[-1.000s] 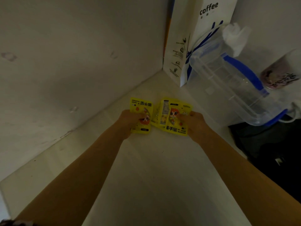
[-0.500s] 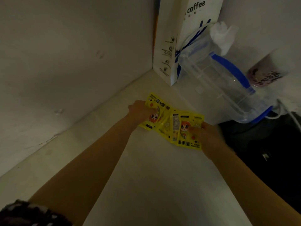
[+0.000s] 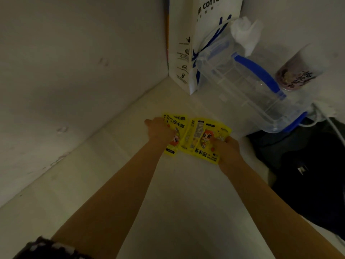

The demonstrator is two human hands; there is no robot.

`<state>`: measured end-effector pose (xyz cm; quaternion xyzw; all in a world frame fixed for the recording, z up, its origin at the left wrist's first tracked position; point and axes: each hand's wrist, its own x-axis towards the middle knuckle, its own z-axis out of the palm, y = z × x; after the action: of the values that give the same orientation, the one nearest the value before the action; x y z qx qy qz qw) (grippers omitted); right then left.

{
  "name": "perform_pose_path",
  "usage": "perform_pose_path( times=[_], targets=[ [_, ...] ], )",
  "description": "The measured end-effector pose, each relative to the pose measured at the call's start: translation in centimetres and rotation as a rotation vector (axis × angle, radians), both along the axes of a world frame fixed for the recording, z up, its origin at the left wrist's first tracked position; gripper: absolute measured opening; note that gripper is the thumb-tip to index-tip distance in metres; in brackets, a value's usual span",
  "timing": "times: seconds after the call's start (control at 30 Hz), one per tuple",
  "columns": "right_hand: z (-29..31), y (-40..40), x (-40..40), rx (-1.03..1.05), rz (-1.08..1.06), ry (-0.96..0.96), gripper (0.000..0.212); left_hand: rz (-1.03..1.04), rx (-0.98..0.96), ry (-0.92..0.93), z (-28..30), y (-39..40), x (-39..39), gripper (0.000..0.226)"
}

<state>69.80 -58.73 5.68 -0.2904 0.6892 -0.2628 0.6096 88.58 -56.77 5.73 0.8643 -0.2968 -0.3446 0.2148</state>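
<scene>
While both hands are down on the pale white bench (image 3: 168, 202), the work looks about midway. Three flat yellow foil packets (image 3: 188, 144) printed with a cartoon figure lie fanned out on it, not far from the corner of the walls. They overlap at their edges and sit at differing angles.

The left hand (image 3: 160, 128) rests on top of the left packet (image 3: 177, 124), with its fingers laid across the face rather than curled round it — pressing or sliding it, as it seems. The right hand (image 3: 226, 148) covers the lower corner of the right packet (image 3: 207, 139). The dim picture does not show whether it pinches that corner or only presses on it. Between them the middle packet (image 3: 195, 131) lies with its label side up, touching both neighbours.

By this showing the done part is that the packets are out and spread. What seems left is to draw them apart or line them up — none yet lies squarely beside the next.

Behind them and apart stands a tall white paper bag with "coffee" lettering (image 3: 205, 43). A clear plastic box with blue handle (image 3: 242, 86) sits in front of it, and a cup with a pink print (image 3: 298, 75) is further right. A black bag (image 3: 308, 174) lies at the bench's right edge.
</scene>
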Motion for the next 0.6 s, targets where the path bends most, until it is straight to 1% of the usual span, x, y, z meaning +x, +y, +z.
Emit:
perform_pose_path(
  times=[0.07, 0.13, 0.2, 0.27, 0.33, 0.43, 0.53, 0.6],
  targets=[
    [-0.1, 0.2, 0.3, -0.002, 0.000, 0.015, 0.014, 0.001, 0.038, 0.044, 0.2, 0.3, -0.5, 0.034],
    [-0.1, 0.4, 0.6, -0.016, -0.005, 0.031, 0.016, 0.043, 0.032, 0.088, -0.1, 0.3, -0.7, 0.013],
    [-0.1, 0.5, 0.7, -0.043, -0.002, 0.058, 0.016, 0.066, 0.025, 0.129, 0.1, 0.2, -1.2, 0.018],
    [-0.1, 0.4, 0.8, -0.065, 0.024, 0.111, 0.017, 0.125, 0.006, 0.167, 0.6, 0.2, -1.5, 0.015],
    [-0.1, 0.3, 1.0, -0.082, 0.058, 0.158, 0.015, 0.183, -0.010, 0.208, 0.5, 0.3, -1.4, 0.022],
    [-0.3, 0.2, 1.2, -0.101, 0.096, 0.187, 0.020, 0.264, -0.058, 0.276, 0.5, 0.8, -1.1, 0.017],
    [-0.2, 0.1, 1.3, -0.080, 0.101, 0.195, 0.022, 0.310, -0.128, 0.345, 0.8, 1.1, -1.0, 0.014],
    [-0.1, 0.0, 1.0, -0.043, 0.079, 0.146, 0.022, 0.332, -0.160, 0.399, 0.8, 1.4, -0.8, 0.016]
  ],
)
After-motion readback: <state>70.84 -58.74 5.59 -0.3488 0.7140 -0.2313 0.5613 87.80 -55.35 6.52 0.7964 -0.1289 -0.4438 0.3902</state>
